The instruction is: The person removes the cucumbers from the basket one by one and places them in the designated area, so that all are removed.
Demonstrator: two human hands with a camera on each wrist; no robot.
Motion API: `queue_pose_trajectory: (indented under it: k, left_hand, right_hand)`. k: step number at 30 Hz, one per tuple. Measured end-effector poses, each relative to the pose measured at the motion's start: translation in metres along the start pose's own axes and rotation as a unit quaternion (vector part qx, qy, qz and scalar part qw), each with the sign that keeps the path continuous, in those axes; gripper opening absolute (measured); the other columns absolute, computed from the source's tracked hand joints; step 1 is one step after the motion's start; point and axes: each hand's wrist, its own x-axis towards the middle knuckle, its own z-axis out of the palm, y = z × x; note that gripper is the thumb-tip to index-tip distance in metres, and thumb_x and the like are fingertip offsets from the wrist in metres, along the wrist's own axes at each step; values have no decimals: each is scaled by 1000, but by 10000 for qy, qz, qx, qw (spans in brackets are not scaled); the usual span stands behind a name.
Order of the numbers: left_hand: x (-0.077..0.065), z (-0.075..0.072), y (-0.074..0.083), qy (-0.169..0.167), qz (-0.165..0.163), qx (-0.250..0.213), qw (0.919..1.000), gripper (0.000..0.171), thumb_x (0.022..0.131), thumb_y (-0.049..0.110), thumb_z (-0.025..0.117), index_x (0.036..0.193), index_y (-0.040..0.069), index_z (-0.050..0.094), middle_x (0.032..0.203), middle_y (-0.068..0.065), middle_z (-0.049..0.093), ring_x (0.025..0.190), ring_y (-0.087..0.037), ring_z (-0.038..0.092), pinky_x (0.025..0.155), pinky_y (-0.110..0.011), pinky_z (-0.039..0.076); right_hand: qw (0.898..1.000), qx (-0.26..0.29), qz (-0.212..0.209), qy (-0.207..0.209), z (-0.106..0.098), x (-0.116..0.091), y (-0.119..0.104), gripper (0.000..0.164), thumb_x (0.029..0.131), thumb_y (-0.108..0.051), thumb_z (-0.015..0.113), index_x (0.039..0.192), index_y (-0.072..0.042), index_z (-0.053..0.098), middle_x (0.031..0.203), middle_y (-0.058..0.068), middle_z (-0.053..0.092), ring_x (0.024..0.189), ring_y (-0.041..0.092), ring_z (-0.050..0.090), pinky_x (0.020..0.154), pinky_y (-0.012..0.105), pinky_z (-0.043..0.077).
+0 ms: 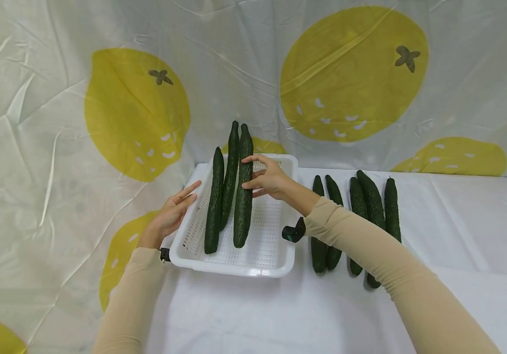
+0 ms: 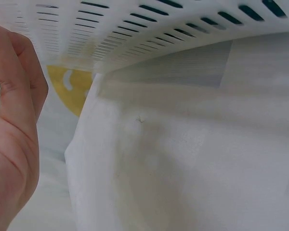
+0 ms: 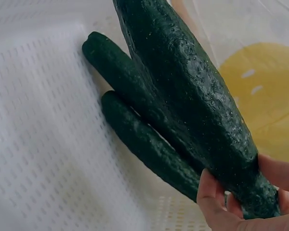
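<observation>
My right hand (image 1: 272, 179) pinches a long dark green cucumber (image 1: 243, 211) between thumb and fingers, above the white perforated basket (image 1: 231, 268). In the right wrist view the fingertips (image 3: 209, 192) grip this cucumber (image 3: 183, 72) near one end. Two more cucumbers stand side by side in the basket's left part, one shorter cucumber (image 1: 215, 206) and one behind it (image 1: 230, 177), their upper ends beyond the far rim. At the basket's left rim is my left hand (image 1: 171, 214), its fingers extended along the outside. The left wrist view shows that hand (image 2: 14, 120) beside the slotted basket wall (image 2: 135, 29).
To the right of the basket, several cucumbers lie lengthwise on the white cloth-covered table (image 1: 235, 314), among them a pair (image 1: 318, 246) near the basket and a curved one (image 1: 370, 196), partly behind my right sleeve (image 1: 381, 265). A lemon-print curtain (image 1: 235, 73) hangs behind.
</observation>
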Motion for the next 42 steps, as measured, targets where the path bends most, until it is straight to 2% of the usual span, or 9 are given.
queue_pose_trajectory:
  k: [7,17,21,26,32,42]
  left_hand:
    - [0,2,0,16,-71,-34,10000,52,109,10,40,159,13,28,113,-2,60,90,-10,67,71,-23,56]
    - [-1,0,2,-23,-16,-100,9999,53,109,8,37,160,10,22,113,-2,61,89,-10,67,69,-22,56]
    - [-2,-2,1,-45,-47,-162,9998,53,109,8,38,159,11,23,114,-3,61,93,-12,67,73,-24,57]
    - [-2,-3,0,-18,-52,-22,10000,52,109,10,40,159,13,27,115,-4,60,93,-12,67,73,-23,57]
    - [-1,-5,0,-49,-59,59,10000,52,109,11,41,159,12,27,114,-3,60,92,-11,67,73,-22,56]
    - [-2,-5,1,-86,-53,-61,9999,53,109,9,40,159,10,25,111,-2,61,92,-11,67,73,-23,56]
  right_hand:
    - [10000,34,-21,-32,-11,-9,-6,64,85,16,69,139,-16,53,71,7,45,65,21,60,66,43,58]
    - [9997,192,-121,-89,-30,-25,-14,64,87,17,67,140,-15,51,79,9,48,70,23,63,73,49,58]
    - [9997,187,-136,-40,-39,-31,-15,65,87,17,67,141,-15,50,83,11,47,72,24,62,72,47,58]
    - [9998,122,-135,-30,-50,-39,-16,65,88,15,66,143,-14,48,87,10,42,75,23,58,71,45,59]
    - [9997,153,-163,-66,-63,-48,-18,65,89,15,64,145,-13,46,88,10,44,76,23,59,71,43,58]
    - [9998,-58,-174,-1,-93,-67,-24,65,90,11,66,147,-13,43,90,9,48,81,22,65,72,41,57]
